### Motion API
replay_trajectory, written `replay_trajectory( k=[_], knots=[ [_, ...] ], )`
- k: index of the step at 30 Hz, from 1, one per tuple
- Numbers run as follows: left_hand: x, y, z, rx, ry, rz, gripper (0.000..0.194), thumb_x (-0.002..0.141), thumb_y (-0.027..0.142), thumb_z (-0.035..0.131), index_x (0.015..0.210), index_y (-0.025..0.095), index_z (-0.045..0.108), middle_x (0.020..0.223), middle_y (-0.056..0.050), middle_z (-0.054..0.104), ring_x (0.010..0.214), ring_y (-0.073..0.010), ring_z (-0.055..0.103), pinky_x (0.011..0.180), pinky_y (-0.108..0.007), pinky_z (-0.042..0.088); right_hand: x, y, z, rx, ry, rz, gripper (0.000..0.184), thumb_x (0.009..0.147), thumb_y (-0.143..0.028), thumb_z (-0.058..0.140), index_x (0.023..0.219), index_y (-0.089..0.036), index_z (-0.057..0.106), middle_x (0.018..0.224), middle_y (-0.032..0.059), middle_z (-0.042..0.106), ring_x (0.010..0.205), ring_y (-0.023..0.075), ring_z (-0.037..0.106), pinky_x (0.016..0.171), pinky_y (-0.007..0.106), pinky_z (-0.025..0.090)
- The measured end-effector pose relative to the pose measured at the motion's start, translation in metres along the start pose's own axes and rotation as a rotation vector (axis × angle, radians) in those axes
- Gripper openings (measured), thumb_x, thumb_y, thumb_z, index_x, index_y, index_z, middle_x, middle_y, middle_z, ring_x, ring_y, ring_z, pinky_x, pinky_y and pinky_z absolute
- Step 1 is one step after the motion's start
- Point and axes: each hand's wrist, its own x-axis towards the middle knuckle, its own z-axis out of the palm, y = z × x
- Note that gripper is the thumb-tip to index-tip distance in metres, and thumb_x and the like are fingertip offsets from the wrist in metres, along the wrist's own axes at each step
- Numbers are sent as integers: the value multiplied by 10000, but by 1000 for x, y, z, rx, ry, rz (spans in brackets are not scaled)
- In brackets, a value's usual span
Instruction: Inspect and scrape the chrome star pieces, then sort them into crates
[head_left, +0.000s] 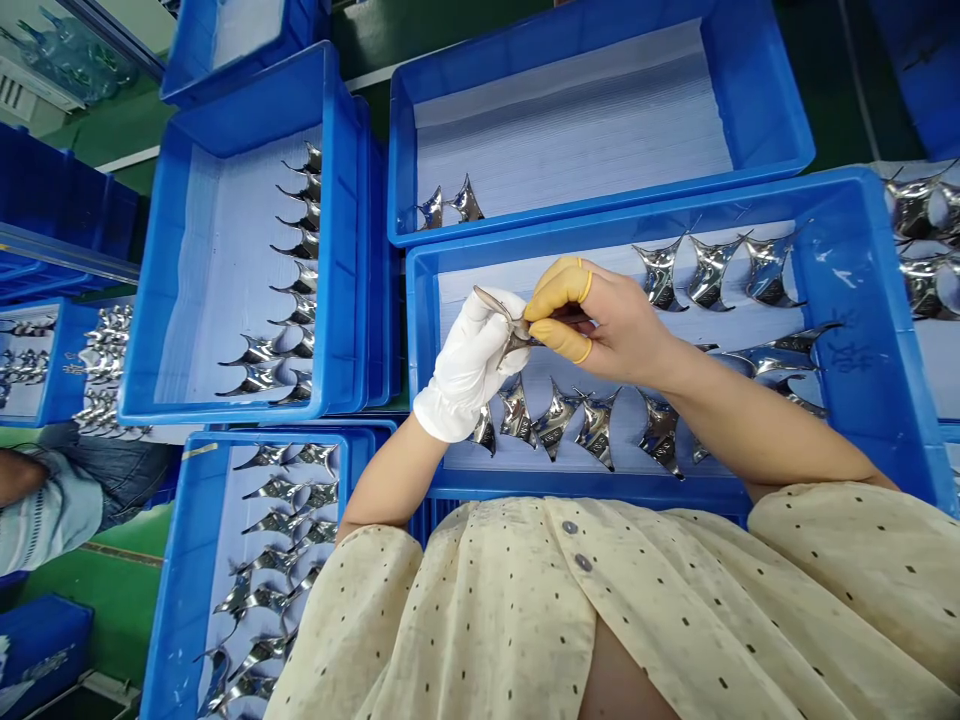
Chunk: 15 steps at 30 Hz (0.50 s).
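Observation:
My left hand, in a white glove, is closed around a shiny curved metal piece with pointed corners. Yellow finger covers sit on the fingertips of my right hand, which pinches the right side of the same piece. Something dark shows under those fingers; I cannot make out whether it is part of the piece. Both hands are above a blue bin lined with white sheets. Similar metal pieces lie below the hands, and others stand in a row at the bin's far right.
Behind is another blue bin with two pieces at its left end. To the left, a bin and a nearer one hold several pieces. More pieces lie at the right edge. A person's arm shows at far left.

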Motion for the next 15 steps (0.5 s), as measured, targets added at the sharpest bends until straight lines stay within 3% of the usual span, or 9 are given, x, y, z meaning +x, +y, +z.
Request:
replay_trajectory(
  k=[15],
  knots=[
    [-4,3,5,-109,-10,-43,352,823,452,967,958,226,733,884,9,663,598,-38,528,496,-115,459,1,4,-8,82,-122,-16,183,1108,-343,615,994,-204,650,911,36,701,803,134,633,703,281,526]
  ],
)
